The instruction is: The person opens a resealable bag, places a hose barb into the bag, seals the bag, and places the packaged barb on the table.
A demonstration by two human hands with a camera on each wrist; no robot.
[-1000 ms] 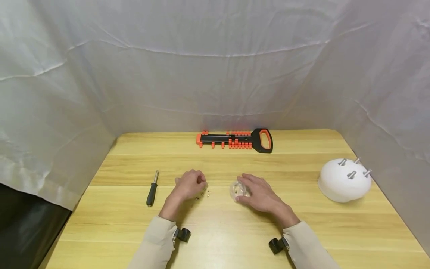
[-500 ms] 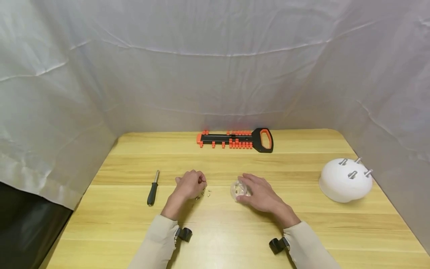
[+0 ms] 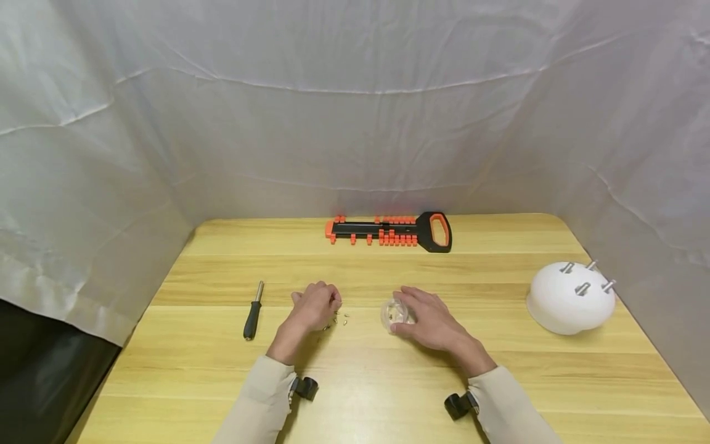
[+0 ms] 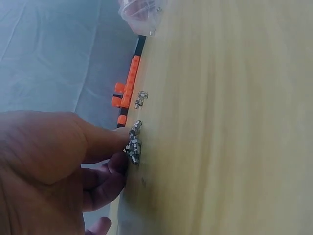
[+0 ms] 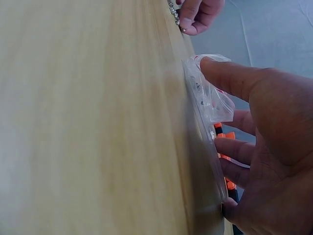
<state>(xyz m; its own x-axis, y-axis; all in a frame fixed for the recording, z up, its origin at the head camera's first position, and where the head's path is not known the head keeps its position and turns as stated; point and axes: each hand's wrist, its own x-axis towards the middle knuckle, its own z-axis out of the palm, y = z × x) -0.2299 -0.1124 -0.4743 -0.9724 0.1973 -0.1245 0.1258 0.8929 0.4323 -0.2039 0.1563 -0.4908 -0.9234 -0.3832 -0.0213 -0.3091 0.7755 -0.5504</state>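
Note:
With thumb and index finger together, my left hand (image 3: 316,306) pinches at a small metal piece at the edge of a loose pile. The pile of small metal pieces (image 4: 134,147) lies right by the fingertips in the left wrist view; their exact kind is too small to tell. A few more metal pieces (image 3: 346,318) lie just to the right. My right hand (image 3: 428,317) holds a clear plastic container (image 3: 392,313) on the table, thumb on the near side and fingers on the far side. Small metal bits (image 5: 200,93) show through its wall.
A black-handled screwdriver (image 3: 252,316) lies left of the left hand. Along the back edge rests a black and orange tool rack (image 3: 377,230) with a loop handle. A white rounded object with several metal posts (image 3: 570,303) stands at the right. Grey curtains (image 3: 355,135) surround the table.
My left hand's fingers have shifted very slightly over the metal pieces. The right hand stays around the clear container, and everything else lies as before.

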